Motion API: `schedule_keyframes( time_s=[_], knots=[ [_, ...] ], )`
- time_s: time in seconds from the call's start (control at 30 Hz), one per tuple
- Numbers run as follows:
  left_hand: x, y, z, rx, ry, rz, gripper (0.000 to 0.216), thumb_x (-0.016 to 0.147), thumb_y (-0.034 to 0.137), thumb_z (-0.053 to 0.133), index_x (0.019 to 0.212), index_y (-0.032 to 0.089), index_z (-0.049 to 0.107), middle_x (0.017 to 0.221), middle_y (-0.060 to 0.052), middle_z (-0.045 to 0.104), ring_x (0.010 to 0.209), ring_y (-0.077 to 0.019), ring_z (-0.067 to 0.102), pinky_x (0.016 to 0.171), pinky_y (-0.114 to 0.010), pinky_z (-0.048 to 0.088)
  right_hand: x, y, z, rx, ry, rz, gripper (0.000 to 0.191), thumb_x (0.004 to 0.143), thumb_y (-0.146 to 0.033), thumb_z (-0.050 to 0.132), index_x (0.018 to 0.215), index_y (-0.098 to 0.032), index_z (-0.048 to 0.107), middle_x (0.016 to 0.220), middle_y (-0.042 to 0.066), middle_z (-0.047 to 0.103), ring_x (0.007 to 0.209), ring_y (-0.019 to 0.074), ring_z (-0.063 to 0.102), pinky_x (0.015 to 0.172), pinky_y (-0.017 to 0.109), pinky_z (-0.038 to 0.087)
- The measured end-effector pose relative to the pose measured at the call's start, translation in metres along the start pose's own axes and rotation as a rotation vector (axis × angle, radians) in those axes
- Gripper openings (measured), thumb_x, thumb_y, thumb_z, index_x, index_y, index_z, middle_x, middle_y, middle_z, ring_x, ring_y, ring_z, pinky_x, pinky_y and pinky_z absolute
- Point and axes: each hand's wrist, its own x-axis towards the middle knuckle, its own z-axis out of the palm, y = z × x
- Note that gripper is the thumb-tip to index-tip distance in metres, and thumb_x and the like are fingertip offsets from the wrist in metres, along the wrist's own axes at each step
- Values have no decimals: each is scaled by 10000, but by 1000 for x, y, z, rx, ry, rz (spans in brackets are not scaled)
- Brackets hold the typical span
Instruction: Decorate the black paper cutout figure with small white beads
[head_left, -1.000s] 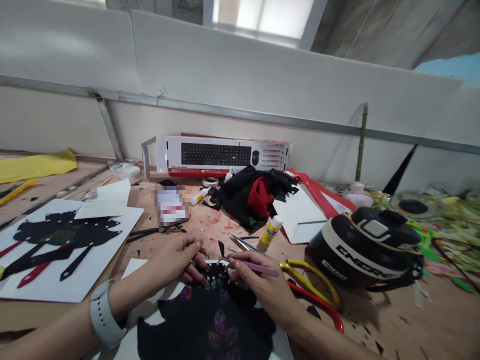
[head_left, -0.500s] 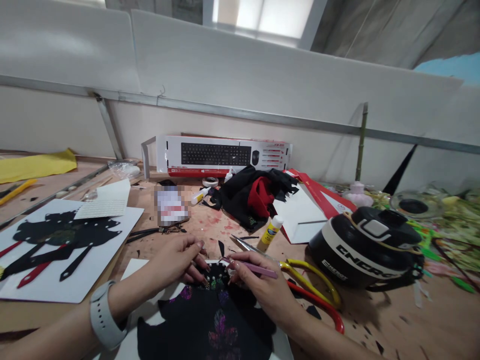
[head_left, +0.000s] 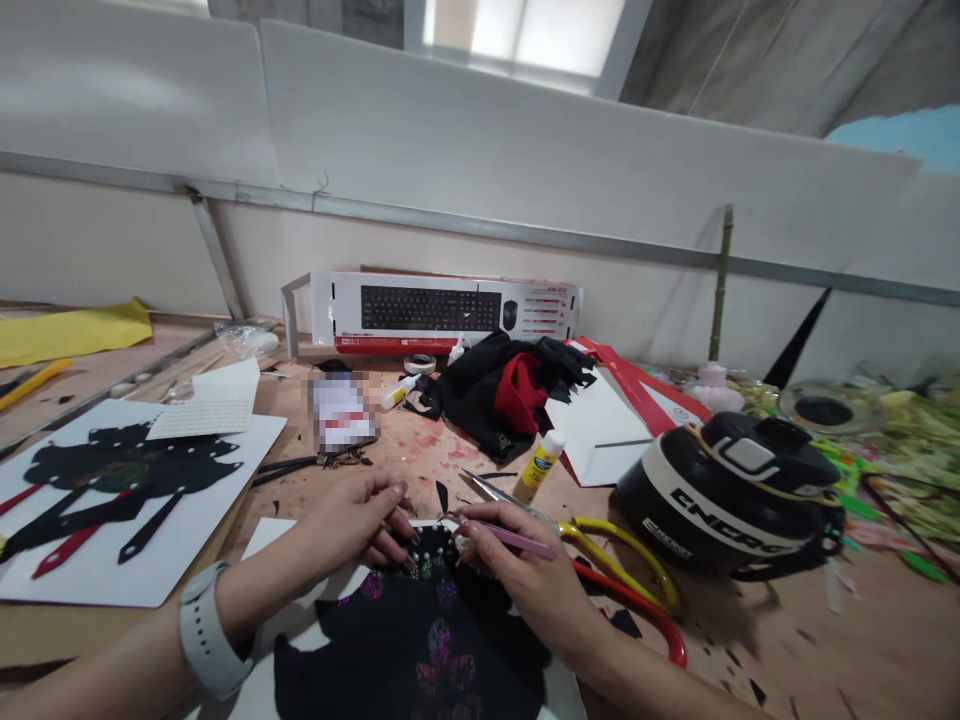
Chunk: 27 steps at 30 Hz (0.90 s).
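Note:
A black cut-out shape (head_left: 420, 650) with shiny coloured patches and small pale beads lies on a white sheet at the near edge of the table. My left hand (head_left: 352, 520), a grey watch on its wrist, presses curled fingers on the shape's top edge. My right hand (head_left: 517, 570) is closed round a thin pink tool (head_left: 510, 537) whose tip points at the beads between both hands.
Yellow-and-red-handled scissors (head_left: 637, 590) and metal tweezers (head_left: 491, 490) lie right of my hands. A glue bottle (head_left: 541, 465), a black helmet (head_left: 731, 495), a black-and-red cloth pile (head_left: 510, 390), a keyboard box (head_left: 442, 312) and another black cut-out on white board (head_left: 120, 480) surround them.

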Motion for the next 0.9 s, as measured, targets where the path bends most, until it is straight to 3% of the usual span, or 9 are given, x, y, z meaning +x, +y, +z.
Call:
schedule_keyframes(
  time_s=[0.27,0.9],
  knots=[
    [0,-1,-1,-4,-10,15,322,795,479,630,776,184,502,705,-4,674,520,-140,650,502,-240,432,-1,-5,0,-59,-49,-82,252,858,-377,618,943,-176,743,734,36,714,660,180,676,632,266,524],
    [-1,0,-1,-2,-6,1,332,793,491,631,778,191,488,699,2,676,507,-141,654,499,-239,436,-3,-3,-1,-35,-62,-67,254,874,-378,606,959,-187,749,738,32,713,694,181,668,651,267,526]
  ],
)
